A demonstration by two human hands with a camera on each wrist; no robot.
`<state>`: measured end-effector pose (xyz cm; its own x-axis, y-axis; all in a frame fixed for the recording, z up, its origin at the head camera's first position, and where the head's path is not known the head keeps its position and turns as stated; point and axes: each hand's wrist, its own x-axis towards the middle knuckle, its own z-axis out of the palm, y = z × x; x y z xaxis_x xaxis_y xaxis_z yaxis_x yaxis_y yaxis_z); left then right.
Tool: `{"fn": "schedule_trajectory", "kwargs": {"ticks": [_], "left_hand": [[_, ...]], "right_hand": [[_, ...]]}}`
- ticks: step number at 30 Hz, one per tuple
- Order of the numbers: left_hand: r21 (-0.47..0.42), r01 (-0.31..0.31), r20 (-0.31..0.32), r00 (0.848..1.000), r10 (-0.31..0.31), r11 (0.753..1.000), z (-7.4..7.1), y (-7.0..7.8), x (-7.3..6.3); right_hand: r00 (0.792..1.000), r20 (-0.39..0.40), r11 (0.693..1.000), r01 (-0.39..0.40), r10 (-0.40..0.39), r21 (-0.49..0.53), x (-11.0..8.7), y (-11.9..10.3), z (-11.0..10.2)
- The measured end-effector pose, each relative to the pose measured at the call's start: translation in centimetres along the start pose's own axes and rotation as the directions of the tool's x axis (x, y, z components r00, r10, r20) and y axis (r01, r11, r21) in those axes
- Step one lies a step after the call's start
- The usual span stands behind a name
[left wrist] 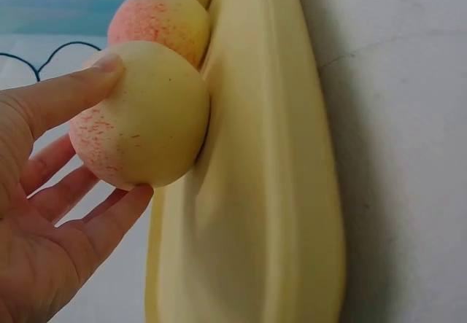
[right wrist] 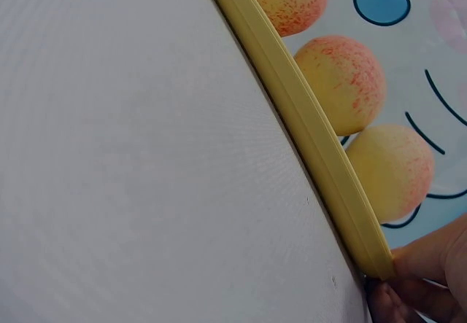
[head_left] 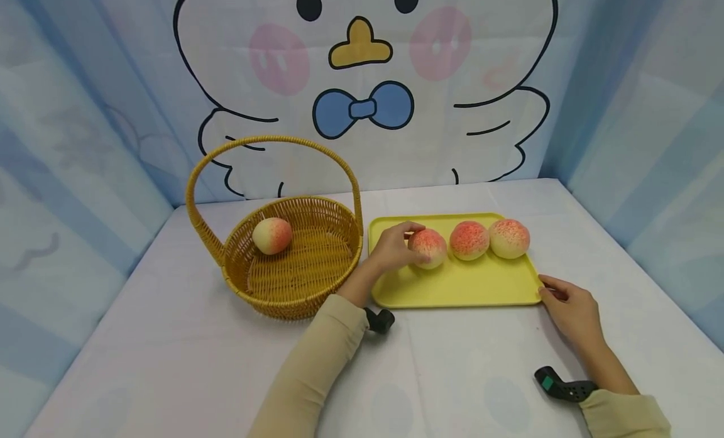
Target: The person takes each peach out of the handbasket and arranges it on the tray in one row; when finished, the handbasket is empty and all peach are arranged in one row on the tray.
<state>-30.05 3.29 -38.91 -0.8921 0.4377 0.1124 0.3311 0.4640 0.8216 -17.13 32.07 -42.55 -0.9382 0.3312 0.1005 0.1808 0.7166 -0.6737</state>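
My left hand (head_left: 394,248) has its thumb and fingers around the leftmost peach (head_left: 428,249) on a yellow tray (head_left: 452,293). In the left wrist view the thumb presses on one side of that peach (left wrist: 146,119) and fingertips touch its other side. A second peach (head_left: 469,240) and a third peach (head_left: 510,239) sit in a row to its right on the tray. At the tray's near right corner, my right hand (head_left: 574,312) pinches the rim (right wrist: 368,254) between thumb and fingers, as the right wrist view shows.
Left of the tray stands a woven basket (head_left: 243,293) with a tall arched handle (head_left: 271,138). One pale peach with a red side (head_left: 273,235) lies inside it. My left forearm passes close by the basket's right side. A curtain with a cartoon (head_left: 362,161) hangs behind the white-covered table (head_left: 452,375).
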Motion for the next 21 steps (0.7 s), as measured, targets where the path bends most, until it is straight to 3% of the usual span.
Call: {"fn": "schedule_trajectory", "kwargs": {"ticks": [21], "left_hand": [[0.023,0.038,0.019,0.999,-0.039,0.999,0.1,0.4,1.3]], "right_hand": [[1.0,-0.001,1.0,-0.01,0.01,0.011,0.0,-0.1,0.0]]}}
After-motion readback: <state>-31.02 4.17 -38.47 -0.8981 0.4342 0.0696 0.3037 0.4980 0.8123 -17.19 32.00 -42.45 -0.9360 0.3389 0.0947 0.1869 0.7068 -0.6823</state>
